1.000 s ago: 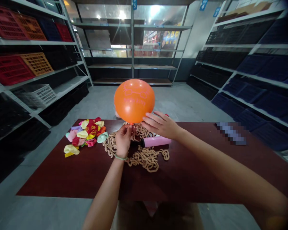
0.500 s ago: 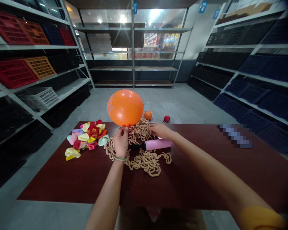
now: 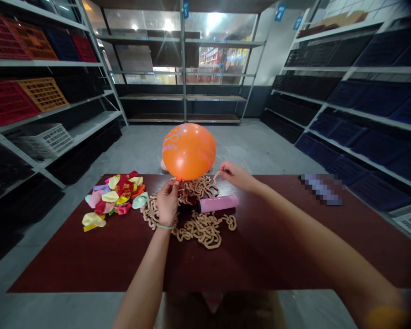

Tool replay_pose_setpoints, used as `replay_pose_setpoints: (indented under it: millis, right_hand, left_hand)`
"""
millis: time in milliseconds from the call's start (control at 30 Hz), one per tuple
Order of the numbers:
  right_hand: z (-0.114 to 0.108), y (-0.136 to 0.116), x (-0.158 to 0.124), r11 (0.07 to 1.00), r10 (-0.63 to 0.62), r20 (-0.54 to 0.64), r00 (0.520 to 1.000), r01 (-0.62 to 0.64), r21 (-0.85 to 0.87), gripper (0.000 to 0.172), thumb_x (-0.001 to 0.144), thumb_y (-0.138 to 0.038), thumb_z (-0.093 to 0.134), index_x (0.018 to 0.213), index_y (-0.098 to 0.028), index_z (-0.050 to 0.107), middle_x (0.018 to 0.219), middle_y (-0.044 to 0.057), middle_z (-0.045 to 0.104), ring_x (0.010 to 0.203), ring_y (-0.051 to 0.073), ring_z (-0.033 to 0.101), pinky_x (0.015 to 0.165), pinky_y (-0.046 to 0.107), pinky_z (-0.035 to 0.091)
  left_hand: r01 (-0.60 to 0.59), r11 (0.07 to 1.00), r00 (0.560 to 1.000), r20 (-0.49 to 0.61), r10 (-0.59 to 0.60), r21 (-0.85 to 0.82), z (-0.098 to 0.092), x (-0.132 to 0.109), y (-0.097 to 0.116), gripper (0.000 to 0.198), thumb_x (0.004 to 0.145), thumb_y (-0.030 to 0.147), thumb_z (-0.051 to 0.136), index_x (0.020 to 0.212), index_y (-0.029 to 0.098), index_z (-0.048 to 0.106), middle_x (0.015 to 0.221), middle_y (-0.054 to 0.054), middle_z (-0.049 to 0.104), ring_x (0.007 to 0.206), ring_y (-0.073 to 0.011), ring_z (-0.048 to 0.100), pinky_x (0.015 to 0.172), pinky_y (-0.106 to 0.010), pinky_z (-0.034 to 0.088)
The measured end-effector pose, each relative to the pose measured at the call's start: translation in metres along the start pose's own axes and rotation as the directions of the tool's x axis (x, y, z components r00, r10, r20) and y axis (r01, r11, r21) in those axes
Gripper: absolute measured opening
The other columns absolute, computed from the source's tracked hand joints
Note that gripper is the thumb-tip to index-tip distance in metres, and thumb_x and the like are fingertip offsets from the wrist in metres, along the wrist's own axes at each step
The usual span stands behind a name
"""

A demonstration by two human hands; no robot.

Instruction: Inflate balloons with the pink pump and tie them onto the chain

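Observation:
My left hand pinches the knotted or gathered neck of an inflated orange balloon with faint printed figures. The balloon stands above the far edge of the table. To its right, my right hand has its fingertips closed on the end of a tan strand, lifted from the heap. Below the hands lies a tangled heap of tan, curly, chain-like cord. A pink balloon pump with a black end rests across it, partly hidden by my left hand.
On the left of the dark red table is a pile of deflated balloons in many colours. A blurred-out flat item lies at the right. Shelving with crates lines the room.
My right hand has moved up and right from the heap and now draws up a tan strand. The orange balloon has shifted right and turned. The view has swung slightly right.

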State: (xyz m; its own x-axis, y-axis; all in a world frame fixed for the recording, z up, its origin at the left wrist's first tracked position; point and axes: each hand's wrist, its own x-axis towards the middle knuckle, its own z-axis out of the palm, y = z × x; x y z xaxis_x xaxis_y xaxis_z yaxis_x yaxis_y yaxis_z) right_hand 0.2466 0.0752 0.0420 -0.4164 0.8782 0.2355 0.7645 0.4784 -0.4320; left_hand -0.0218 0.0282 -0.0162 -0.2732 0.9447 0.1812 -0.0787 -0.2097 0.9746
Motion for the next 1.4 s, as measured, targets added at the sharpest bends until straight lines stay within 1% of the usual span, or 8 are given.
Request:
replay_pose_setpoints:
  millis: [267, 467, 567, 667, 867, 1033, 1233, 1400]
  right_hand:
    - [-0.056, -0.034, -0.013, 0.999, -0.008, -0.027, 1.000, 0.006, -0.046, 0.023, 0.095, -0.041, 0.046, 0.099, -0.024, 0.062, 0.074, -0.003, 0.063, 0.064, 0.013, 0.054, 0.061, 0.027, 0.037]
    - [-0.100, -0.107, 0.020, 0.959, -0.207, -0.287, 0.935, 0.137, -0.247, 0.028, 0.097, -0.041, 0.044, 0.106, -0.022, 0.063, 0.080, 0.001, 0.066, 0.069, 0.013, 0.057, 0.064, 0.028, 0.038]
    - [-0.089, -0.141, 0.050, 0.923, -0.277, -0.214, 0.937, 0.198, -0.331, 0.026, 0.098, -0.034, 0.043, 0.099, -0.021, 0.065, 0.083, 0.001, 0.067, 0.075, 0.015, 0.060, 0.066, 0.029, 0.038]
    - [-0.057, -0.161, 0.069, 0.890, -0.239, -0.102, 0.966, 0.176, -0.421, 0.020, 0.096, -0.028, 0.047, 0.096, -0.021, 0.065, 0.079, 0.001, 0.068, 0.068, 0.016, 0.060, 0.062, 0.029, 0.036]
    - [-0.007, -0.161, 0.060, 0.814, -0.180, 0.033, 0.983, 0.168, -0.556, 0.015, 0.091, -0.019, 0.051, 0.093, -0.020, 0.066, 0.072, 0.005, 0.069, 0.060, 0.017, 0.059, 0.053, 0.029, 0.030]
    - [-0.006, -0.151, 0.047, 0.759, -0.238, 0.055, 0.970, 0.221, -0.612, 0.021, 0.089, -0.013, 0.047, 0.098, -0.019, 0.065, 0.087, 0.009, 0.071, 0.078, 0.023, 0.062, 0.060, 0.032, 0.036]
    - [-0.010, -0.145, 0.043, 0.698, -0.381, 0.090, 0.920, 0.350, -0.624, 0.018, 0.090, -0.015, 0.050, 0.099, -0.016, 0.066, 0.096, 0.009, 0.068, 0.091, 0.022, 0.056, 0.074, 0.033, 0.035]
    - [-0.008, -0.144, 0.037, 0.678, -0.409, 0.104, 0.907, 0.378, -0.630, 0.018, 0.092, -0.016, 0.051, 0.098, -0.015, 0.067, 0.098, 0.009, 0.067, 0.092, 0.022, 0.054, 0.076, 0.032, 0.033]
  left_hand:
    - [-0.024, 0.998, 0.999, 0.037, 0.021, 0.063, 0.005, -0.006, 0.006, 0.027, 0.084, 0.045, 0.064, 0.084, 0.018, 0.068, 0.074, -0.002, 0.068, 0.065, -0.0151, 0.061, 0.064, -0.024, 0.049]
    - [-0.127, 0.966, 0.991, 0.062, 0.115, 0.224, 0.005, -0.010, 0.005, 0.022, 0.087, 0.041, 0.061, 0.087, 0.021, 0.072, 0.077, -0.002, 0.071, 0.069, -0.0161, 0.062, 0.067, -0.024, 0.046]
    - [-0.200, 0.931, 0.979, 0.101, 0.178, 0.304, 0.006, -0.014, 0.007, 0.019, 0.087, 0.038, 0.062, 0.086, 0.022, 0.073, 0.077, -0.001, 0.071, 0.071, -0.0162, 0.062, 0.069, -0.023, 0.044]
    - [-0.243, 0.915, 0.969, 0.130, 0.212, 0.322, 0.006, -0.017, 0.009, 0.019, 0.088, 0.036, 0.061, 0.088, 0.023, 0.074, 0.077, 0.000, 0.071, 0.071, -0.0164, 0.062, 0.071, -0.024, 0.043]
    - [-0.279, 0.914, 0.960, 0.112, 0.257, 0.293, 0.007, -0.020, 0.014, 0.020, 0.090, 0.036, 0.059, 0.087, 0.023, 0.074, 0.078, -0.001, 0.070, 0.071, -0.0172, 0.060, 0.070, -0.024, 0.043]
    - [-0.340, 0.887, 0.939, 0.170, 0.300, 0.313, 0.007, -0.019, 0.020, 0.020, 0.092, 0.035, 0.057, 0.093, 0.024, 0.074, 0.083, -0.005, 0.068, 0.078, -0.0198, 0.060, 0.079, -0.030, 0.046]
    - [-0.504, 0.747, 0.851, 0.103, 0.515, 0.433, 0.004, -0.013, 0.019, 0.015, 0.088, 0.031, 0.065, 0.092, 0.020, 0.074, 0.120, -0.012, 0.057, 0.116, -0.0255, 0.054, 0.099, -0.041, 0.045]
    - [-0.531, 0.753, 0.846, 0.199, 0.494, 0.388, 0.001, -0.009, 0.020, 0.017, 0.093, 0.028, 0.057, 0.095, 0.021, 0.072, 0.122, -0.010, 0.061, 0.116, -0.0225, 0.057, 0.105, -0.041, 0.043]
